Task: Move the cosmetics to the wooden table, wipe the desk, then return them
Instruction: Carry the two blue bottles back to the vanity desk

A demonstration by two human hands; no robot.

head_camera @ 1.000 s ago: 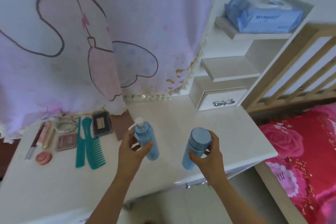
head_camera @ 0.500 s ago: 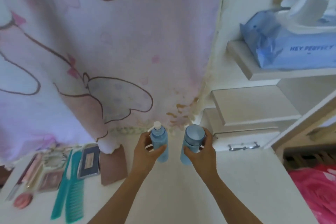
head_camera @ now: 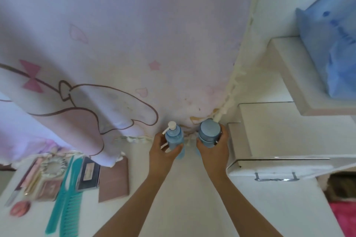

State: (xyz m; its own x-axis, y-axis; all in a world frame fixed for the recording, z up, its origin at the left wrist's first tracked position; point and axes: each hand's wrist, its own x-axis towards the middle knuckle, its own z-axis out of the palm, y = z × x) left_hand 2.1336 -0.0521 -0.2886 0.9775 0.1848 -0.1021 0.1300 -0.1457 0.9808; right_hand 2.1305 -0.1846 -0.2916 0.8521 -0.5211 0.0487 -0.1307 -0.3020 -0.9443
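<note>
**Both bottles now at the back of the desk**

Your left hand (head_camera: 163, 153) wraps fingers and thumb round the blue pump bottle (head_camera: 175, 138). Your right hand (head_camera: 214, 149) curls round the blue capped bottle (head_camera: 209, 130), just below its lid. A second ago you held both over the front edge. They have since travelled to the back of the white desk (head_camera: 192, 188) and sit side by side against the hem of the pink patterned cloth (head_camera: 134, 44). I judge this the return step, near set-down, though their bases are hidden. Both stand upright with long axes vertical. The pump spout points left, toward the teal combs (head_camera: 65, 198) and the small cosmetics lying there.
</note>
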